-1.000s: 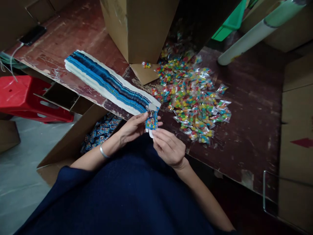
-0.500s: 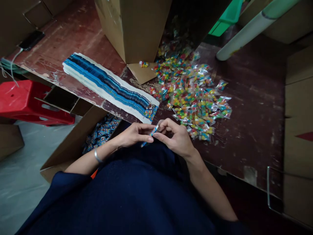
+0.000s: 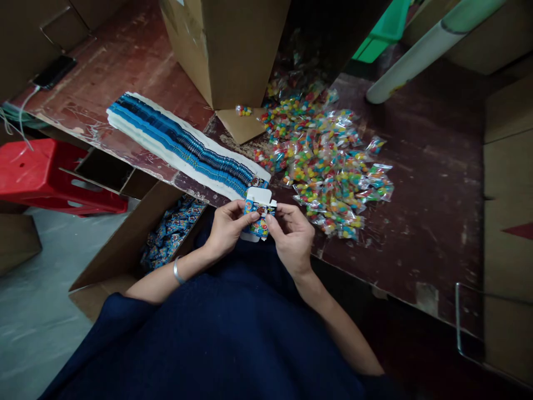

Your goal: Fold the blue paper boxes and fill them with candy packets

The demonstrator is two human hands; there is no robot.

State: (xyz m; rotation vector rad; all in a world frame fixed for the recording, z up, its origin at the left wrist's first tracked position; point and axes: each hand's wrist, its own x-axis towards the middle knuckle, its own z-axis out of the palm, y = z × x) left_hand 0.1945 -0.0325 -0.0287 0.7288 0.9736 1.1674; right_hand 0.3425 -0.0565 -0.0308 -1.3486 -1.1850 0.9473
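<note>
A small blue printed box (image 3: 261, 225) with white flaps spread at its top and bottom is held between both hands, front face up. My left hand (image 3: 229, 228) pinches its left side, thumb on the front. On the right side, my right hand (image 3: 293, 233) grips it with thumb and fingers. Just beyond the hands, a long row of flat blue-and-white cartons (image 3: 187, 147) lies overlapped on the dark red table (image 3: 416, 222). To the right of the row is a heap of clear bags of colourful candies (image 3: 328, 161).
Below left, a cardboard box (image 3: 112, 250) holds many small blue packets (image 3: 172, 225). A tall carton (image 3: 245, 50) stands behind the candies. Also around are a red stool (image 3: 37, 166), phone (image 3: 54, 71), white pole (image 3: 416, 58) and green basket (image 3: 381, 36).
The blue box, earlier seen as a thin, edge-on strip, now faces up with its flaps spread. My left hand has shifted slightly left, and both hands now hold its sides.
</note>
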